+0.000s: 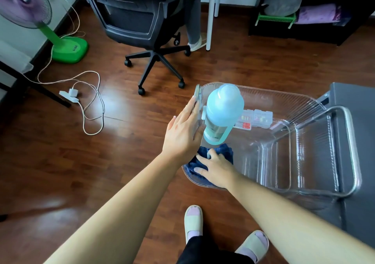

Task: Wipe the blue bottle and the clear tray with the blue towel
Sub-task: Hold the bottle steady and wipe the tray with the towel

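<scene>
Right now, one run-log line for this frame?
left hand: flat on left wall of clear tray | right hand: presses blue towel in tray's near corner | blue bottle: upright in tray

The pale blue plastic bottle (pixel 223 111) stood upright at the left end of the clear ribbed plastic tray (pixel 284 99). The left hand (pixel 181 131) lay flat against the tray's left wall. The right hand (pixel 216 170) pressed the dark blue towel (pixel 226 153) into its near-left corner.
</scene>
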Available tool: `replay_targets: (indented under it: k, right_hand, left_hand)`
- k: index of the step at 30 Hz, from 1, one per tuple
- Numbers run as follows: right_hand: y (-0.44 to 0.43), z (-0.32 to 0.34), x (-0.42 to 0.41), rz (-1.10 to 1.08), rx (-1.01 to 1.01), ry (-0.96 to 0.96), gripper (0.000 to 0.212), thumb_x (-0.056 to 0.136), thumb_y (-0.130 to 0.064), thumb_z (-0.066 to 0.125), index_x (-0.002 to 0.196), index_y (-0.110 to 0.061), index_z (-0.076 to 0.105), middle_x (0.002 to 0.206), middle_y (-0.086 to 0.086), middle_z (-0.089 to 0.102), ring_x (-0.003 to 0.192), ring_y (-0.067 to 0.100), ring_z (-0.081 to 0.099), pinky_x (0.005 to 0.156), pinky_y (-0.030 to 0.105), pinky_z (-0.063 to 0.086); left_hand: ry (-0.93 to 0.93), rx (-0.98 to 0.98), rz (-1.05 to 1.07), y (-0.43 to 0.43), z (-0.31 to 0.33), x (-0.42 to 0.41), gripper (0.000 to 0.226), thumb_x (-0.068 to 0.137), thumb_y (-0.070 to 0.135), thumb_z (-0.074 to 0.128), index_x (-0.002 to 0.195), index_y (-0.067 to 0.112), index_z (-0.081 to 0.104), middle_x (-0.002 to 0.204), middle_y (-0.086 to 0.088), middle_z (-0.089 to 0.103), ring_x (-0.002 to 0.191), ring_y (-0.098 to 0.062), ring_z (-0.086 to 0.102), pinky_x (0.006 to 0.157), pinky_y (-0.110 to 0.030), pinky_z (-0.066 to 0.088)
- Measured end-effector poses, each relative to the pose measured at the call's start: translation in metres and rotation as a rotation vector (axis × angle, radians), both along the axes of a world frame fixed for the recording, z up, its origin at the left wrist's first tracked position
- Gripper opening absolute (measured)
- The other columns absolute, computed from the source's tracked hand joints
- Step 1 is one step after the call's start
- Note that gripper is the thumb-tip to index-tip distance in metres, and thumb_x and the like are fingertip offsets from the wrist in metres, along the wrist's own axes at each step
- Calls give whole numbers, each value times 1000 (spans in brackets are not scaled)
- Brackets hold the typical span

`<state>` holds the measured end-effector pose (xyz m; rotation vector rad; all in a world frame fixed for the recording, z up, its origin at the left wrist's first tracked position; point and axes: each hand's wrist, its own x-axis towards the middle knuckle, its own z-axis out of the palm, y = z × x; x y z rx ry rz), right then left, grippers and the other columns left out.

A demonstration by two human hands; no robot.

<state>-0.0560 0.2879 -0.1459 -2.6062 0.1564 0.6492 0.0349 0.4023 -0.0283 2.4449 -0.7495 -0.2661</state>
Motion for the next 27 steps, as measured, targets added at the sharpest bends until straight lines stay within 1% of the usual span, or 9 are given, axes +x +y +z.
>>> replay_targets:
  k: [3,6,7,9,11,15,20,24,27]
  right_hand:
    - [-16,-2,-10,0,-4,-8,62,91,-51,49,147,-40,26,115,-1,37,103,22,45,77,34,44]
    - [-61,-3,-37,-36,-13,28,68,86,-46,60,146,-42,27,118,-3,39,103,18,49,81,35,46]
    - [-78,-3,-45,-58,-22,45,68,86,-45,62,145,-44,28,120,-4,39,102,17,49,81,33,46]
    - [-105,0,-59,-90,-51,78,64,87,-42,62,143,-47,31,121,-7,41,95,13,49,73,28,41]
    - [-114,1,-62,-101,-67,104,59,89,-38,62,141,-46,36,121,-8,42,89,12,48,71,25,36]
    - [-72,2,-41,-69,19,48,59,88,-32,65,141,-36,41,114,-3,45,94,19,55,80,28,39]
    - [-3,-4,-4,-95,81,-42,62,90,-34,59,146,-31,33,117,4,40,102,25,54,83,32,40]
    - [-10,-6,-10,-82,149,-32,56,89,-30,62,141,-34,42,112,-1,42,99,19,53,77,25,36]
    - [-41,-3,-29,-80,190,28,51,87,-24,67,133,-38,52,112,-5,45,95,14,53,81,26,41]
  left_hand:
    - [3,20,-5,0,-1,0,60,99,33,37,153,30,11,160,15,3,146,-13,13,117,-43,12]
    - [6,29,-4,1,-1,0,59,100,31,36,153,28,11,160,15,3,147,-11,7,118,-44,10]
    - [9,25,-2,1,-1,0,58,100,31,34,153,28,11,160,14,3,147,-11,5,118,-44,10]
    - [16,8,3,1,-1,0,56,99,31,28,153,28,12,160,14,4,147,-10,4,119,-45,11]
    - [20,-4,10,1,-1,0,60,94,32,22,153,27,13,160,13,5,147,-9,3,119,-44,12]
    - [17,-13,21,1,-3,0,62,91,34,18,153,28,13,160,14,6,147,-9,5,119,-41,9]
    - [1,-3,16,3,-5,1,60,94,34,18,153,27,12,160,14,5,147,-8,7,118,-38,7]
    - [6,-3,19,2,-5,0,61,92,35,17,153,28,12,160,14,5,147,-8,7,119,-40,9]
    - [0,4,19,2,-5,1,58,95,31,21,153,30,11,160,16,5,147,-8,8,117,-38,6]
